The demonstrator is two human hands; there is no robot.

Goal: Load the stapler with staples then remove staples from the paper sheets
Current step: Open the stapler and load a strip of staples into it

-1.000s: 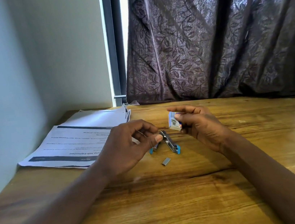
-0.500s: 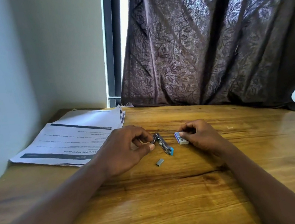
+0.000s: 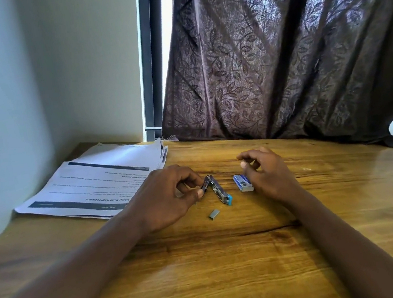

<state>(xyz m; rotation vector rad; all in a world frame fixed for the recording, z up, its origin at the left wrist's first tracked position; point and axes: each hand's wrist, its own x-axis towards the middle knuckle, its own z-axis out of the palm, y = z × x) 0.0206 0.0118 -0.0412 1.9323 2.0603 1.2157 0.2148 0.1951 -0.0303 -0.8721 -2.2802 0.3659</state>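
The fingers (image 3: 198, 194) of the left hand (image 3: 165, 201) are curled in, thumb and forefinger pinching the hinged end of the small stapler (image 3: 217, 189). The stapler is swung open: one metal arm runs from the pinch down and to the right across the desk (image 3: 232, 270), ending in a blue tip, while the other part is mostly hidden under the fingertips. The heel of that hand rests on the wood, the forearm stretching back toward the camera.

The fingers (image 3: 244, 164) of the right hand (image 3: 270, 176) are loosely bent and slightly spread, gripping nothing. They hover just above and beside the small blue staple box (image 3: 243, 182), which lies flat on the desk at the hand's inner edge; whether the palm side touches the box cannot be told. The box sits just to the right of the stapler's open arm, apart from it.

A short grey strip of staples (image 3: 214, 214) lies loose on the desk, near the blue tip of the stapler and on the near side of it, between the two forearms and touched by neither hand.

Farther left, a stack of printed paper sheets (image 3: 99, 180) lies fanned at the desk's back corner by the wall, its near edge tucked behind the left hand. A dark leaf-patterned curtain (image 3: 279, 61) hangs behind the desk.
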